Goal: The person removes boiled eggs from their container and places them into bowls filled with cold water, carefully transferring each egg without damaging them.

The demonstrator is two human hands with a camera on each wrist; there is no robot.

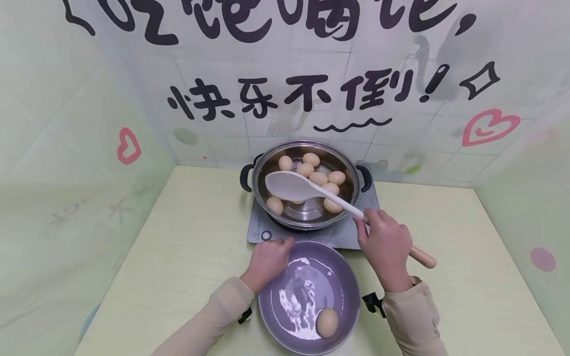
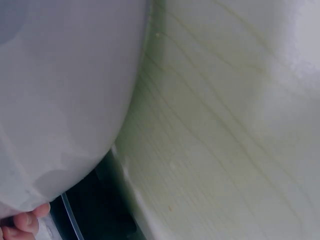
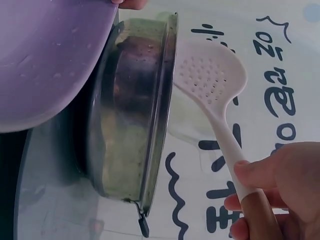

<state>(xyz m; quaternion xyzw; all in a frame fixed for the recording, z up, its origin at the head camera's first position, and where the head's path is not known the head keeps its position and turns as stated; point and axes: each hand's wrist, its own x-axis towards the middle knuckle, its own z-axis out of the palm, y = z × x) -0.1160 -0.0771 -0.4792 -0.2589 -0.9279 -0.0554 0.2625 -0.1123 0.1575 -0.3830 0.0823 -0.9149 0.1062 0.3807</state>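
Observation:
My right hand (image 1: 386,242) grips the handle of a white slotted spoon (image 1: 291,186) whose end is wooden. Its perforated head (image 3: 207,72) hangs over a steel pot (image 1: 307,222), with no egg resting on it. Several brown eggs (image 1: 318,178) lie in the pot, some partly hidden under the spoon. My left hand (image 1: 269,262) holds the far-left rim of a purple dish (image 1: 267,311). Its fingers (image 2: 27,222) are curled at the dish's edge in the left wrist view. One egg (image 1: 327,323) sits inside the dish, near its front right.
Beneath the pot is a grey induction cooker (image 1: 343,241), on a pale wooden table (image 1: 191,237). Black handles (image 1: 365,179) stick out from the pot's sides. A printed wall (image 1: 213,133) stands close behind the pot, and other wall panels flank the table.

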